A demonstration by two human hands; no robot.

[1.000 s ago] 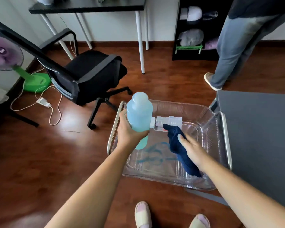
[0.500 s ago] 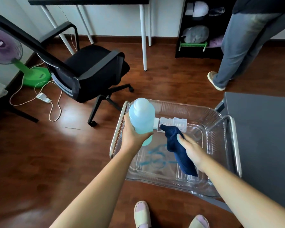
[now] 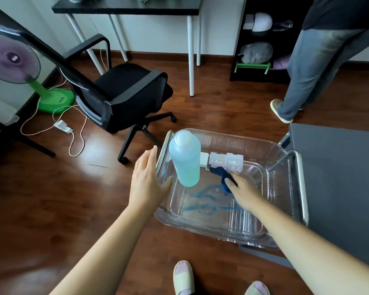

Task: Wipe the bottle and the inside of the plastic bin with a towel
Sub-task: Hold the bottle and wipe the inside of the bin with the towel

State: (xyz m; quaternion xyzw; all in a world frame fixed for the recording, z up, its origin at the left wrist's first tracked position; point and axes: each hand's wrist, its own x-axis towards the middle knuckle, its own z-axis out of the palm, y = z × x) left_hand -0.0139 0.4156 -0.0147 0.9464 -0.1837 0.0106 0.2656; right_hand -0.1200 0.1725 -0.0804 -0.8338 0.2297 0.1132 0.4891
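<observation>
A pale blue bottle [image 3: 186, 159] stands upright inside the clear plastic bin [image 3: 279, 188], near its left wall. My left hand [image 3: 147, 179] is off the bottle, fingers straight, just outside the bin's left rim. My right hand [image 3: 242, 191] is inside the bin and holds a dark blue towel [image 3: 221, 174], most of it hidden under the hand. Blue scribbled marks [image 3: 202, 201] show on the bin's floor. A small clear box [image 3: 226, 161] lies against the bin's far wall.
A black office chair [image 3: 124, 96] stands to the left on the wooden floor. A grey tabletop [image 3: 339, 177] borders the bin on the right. Another person [image 3: 311, 60] stands at the back right by a black shelf. A green fan and cables lie far left.
My left hand has let go of the bottle, which now stands in the bin, and has drawn back to the left. My right hand with the towel stays inside the bin.
</observation>
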